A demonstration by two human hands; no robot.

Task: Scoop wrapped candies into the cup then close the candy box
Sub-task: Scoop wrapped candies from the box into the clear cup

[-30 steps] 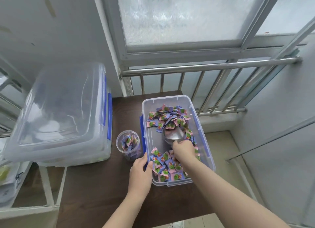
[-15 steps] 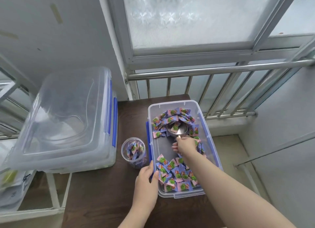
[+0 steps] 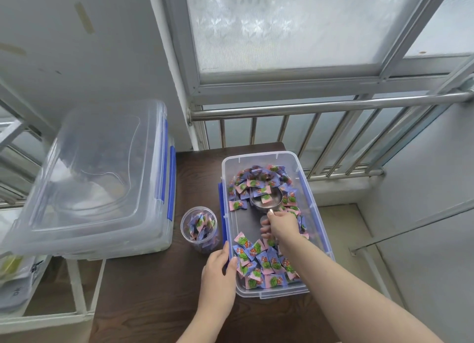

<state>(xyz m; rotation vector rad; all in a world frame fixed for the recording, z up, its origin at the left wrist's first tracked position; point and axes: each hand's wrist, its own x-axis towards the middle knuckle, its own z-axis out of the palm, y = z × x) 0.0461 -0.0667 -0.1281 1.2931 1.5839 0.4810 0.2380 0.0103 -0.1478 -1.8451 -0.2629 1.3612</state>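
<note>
A clear candy box [image 3: 259, 156] with blue clips stands open on the dark table, holding wrapped candies [image 3: 264, 263] in pink and purple at its near and far ends. My right hand [image 3: 282, 226] is inside the box, shut on the handle of a metal scoop [image 3: 266, 201] whose bowl carries a few candies among the far pile. My left hand [image 3: 219, 273] grips the box's near left wall. A clear plastic cup [image 3: 198, 230], partly filled with candies, stands just left of the box.
The box's clear lid [image 3: 102, 168] leans on a larger clear bin at the left. A metal railing [image 3: 307, 106] and window rise behind the table [image 3: 154, 291]. A white shelf frame [image 3: 77, 286] stands lower left.
My right hand has pushed the scoop away from me into the far pile, and candies now lie in its bowl. The left hand stays on the box wall. The camera has shifted slightly.
</note>
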